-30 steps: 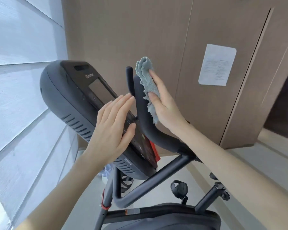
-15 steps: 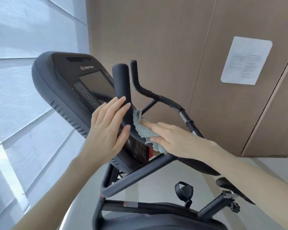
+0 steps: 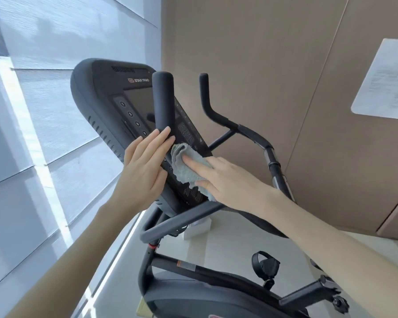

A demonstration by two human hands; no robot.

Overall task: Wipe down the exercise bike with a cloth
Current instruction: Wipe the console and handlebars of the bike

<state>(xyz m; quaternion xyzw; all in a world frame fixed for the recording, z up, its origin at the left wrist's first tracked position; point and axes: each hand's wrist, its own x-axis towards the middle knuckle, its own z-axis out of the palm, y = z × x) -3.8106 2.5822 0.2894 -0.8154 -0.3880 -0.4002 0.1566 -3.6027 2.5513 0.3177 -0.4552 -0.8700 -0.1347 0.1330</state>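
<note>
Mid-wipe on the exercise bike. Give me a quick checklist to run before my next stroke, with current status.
1. Hold on cloth: ok, right hand presses it down with straight fingers.
2. Brace: ok, left hand lies flat against the near handlebar.
3. Spread: not ok, the cloth's upper edge is bunched.
4. Surface under it: cannot tell, handlebar bend or console face.
5. Next target: ok, far handlebar stands free, nothing touching it.

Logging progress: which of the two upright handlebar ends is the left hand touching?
The nearer, thicker handlebar end, crossing the console; the left hand lies flat against its base. The thinner far end stands untouched.
</note>
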